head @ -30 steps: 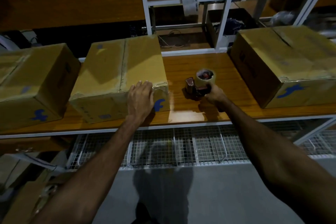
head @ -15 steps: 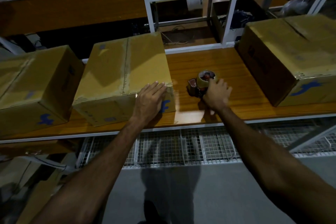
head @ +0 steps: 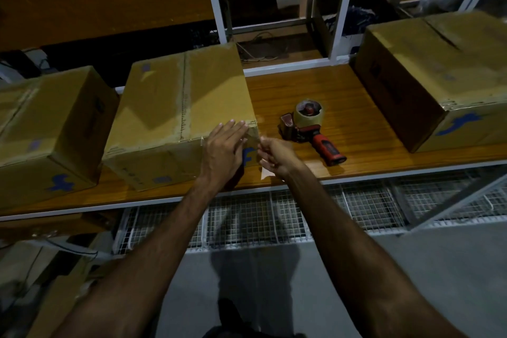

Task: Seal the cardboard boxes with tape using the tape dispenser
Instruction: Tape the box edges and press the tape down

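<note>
My left hand (head: 223, 149) lies flat on the middle box's (head: 181, 107) near corner; my right hand (head: 275, 156) pinches tape (head: 253, 136) there. The tape dispenser (head: 308, 125) rests on the bench (head: 343, 107), just right of both hands.

We have a single wide-angle view, worn on the head, looking forward and steeply down over both forearms at the wooden counter (head: 343, 107) from close by. It faces the white shelf frame (head: 214, 8) behind, with the grey floor (head: 411, 269) filling the bottom edge.
</note>
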A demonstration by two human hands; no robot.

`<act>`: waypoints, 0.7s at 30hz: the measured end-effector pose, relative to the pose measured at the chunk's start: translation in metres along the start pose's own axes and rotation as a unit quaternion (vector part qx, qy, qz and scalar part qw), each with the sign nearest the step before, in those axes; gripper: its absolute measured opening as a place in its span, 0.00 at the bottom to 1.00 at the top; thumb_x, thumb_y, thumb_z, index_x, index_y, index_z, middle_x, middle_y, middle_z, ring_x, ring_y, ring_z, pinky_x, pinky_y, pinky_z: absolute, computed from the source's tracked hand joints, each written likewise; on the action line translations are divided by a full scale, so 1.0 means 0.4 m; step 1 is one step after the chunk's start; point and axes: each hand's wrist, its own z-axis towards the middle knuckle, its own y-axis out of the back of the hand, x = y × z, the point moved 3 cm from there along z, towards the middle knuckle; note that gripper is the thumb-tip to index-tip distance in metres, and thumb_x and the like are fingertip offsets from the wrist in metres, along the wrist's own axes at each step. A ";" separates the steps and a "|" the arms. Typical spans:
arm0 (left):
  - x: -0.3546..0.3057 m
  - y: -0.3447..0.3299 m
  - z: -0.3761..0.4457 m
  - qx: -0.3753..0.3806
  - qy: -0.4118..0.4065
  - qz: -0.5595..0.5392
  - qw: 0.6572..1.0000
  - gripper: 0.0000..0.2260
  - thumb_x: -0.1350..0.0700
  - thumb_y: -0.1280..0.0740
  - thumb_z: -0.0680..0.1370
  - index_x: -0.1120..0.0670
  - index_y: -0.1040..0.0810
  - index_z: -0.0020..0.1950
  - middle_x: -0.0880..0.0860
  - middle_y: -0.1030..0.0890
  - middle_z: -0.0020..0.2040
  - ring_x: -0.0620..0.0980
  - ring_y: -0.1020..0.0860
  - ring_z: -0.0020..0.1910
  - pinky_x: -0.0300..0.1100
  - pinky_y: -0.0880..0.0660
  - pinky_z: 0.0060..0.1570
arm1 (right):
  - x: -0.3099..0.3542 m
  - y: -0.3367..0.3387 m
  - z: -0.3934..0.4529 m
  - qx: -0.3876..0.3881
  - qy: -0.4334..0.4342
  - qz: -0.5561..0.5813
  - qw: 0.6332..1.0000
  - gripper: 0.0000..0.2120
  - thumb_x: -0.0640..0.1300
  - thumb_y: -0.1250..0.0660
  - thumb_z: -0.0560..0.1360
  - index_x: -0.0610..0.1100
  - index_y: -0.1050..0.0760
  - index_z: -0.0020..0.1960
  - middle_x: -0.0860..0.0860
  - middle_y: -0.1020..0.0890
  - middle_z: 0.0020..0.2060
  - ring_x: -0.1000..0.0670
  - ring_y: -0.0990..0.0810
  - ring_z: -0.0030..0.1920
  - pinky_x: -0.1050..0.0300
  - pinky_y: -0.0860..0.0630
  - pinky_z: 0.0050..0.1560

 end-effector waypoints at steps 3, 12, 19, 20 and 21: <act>0.002 0.003 0.001 0.002 -0.001 -0.003 1.000 0.20 0.60 0.30 0.81 0.56 0.22 0.73 0.55 0.21 0.71 0.56 0.24 0.73 0.56 0.32 0.76 | 0.007 0.014 0.007 -0.036 0.065 -0.063 0.995 0.06 0.44 0.31 0.83 0.44 0.20 0.48 0.49 0.21 0.36 0.52 0.26 0.32 0.60 0.31 0.28; 0.003 0.026 0.006 0.026 -0.006 -0.019 0.999 0.21 0.65 0.31 0.79 0.59 0.23 0.73 0.59 0.21 0.70 0.59 0.24 0.72 0.60 0.30 0.74 | 0.130 0.051 -0.080 -0.003 0.105 -0.082 0.991 0.05 0.45 0.28 0.81 0.44 0.17 0.55 0.48 0.16 0.48 0.50 0.20 0.47 0.55 0.21 0.45; 0.000 0.025 0.015 0.008 0.044 -0.048 0.998 0.22 0.69 0.34 0.79 0.61 0.25 0.74 0.60 0.21 0.70 0.59 0.21 0.69 0.57 0.29 0.73 | 0.210 0.027 -0.113 -0.032 0.185 -0.144 0.971 0.05 0.42 0.27 0.81 0.43 0.16 0.55 0.50 0.14 0.45 0.57 0.22 0.39 0.62 0.28 0.39; 0.001 0.026 0.016 0.007 0.051 -0.049 0.997 0.23 0.70 0.34 0.79 0.61 0.26 0.75 0.60 0.21 0.71 0.59 0.21 0.69 0.56 0.28 0.73 | 0.211 0.021 -0.116 -0.039 0.193 -0.142 0.970 0.05 0.42 0.27 0.81 0.43 0.16 0.55 0.50 0.14 0.45 0.58 0.23 0.38 0.64 0.29 0.37; 0.002 0.025 0.015 0.008 0.053 -0.047 0.997 0.24 0.70 0.34 0.79 0.61 0.27 0.76 0.61 0.22 0.71 0.59 0.21 0.69 0.56 0.28 0.73 | 0.211 0.018 -0.115 -0.046 0.201 -0.137 0.969 0.05 0.42 0.28 0.81 0.43 0.16 0.56 0.50 0.14 0.46 0.59 0.23 0.37 0.65 0.29 0.35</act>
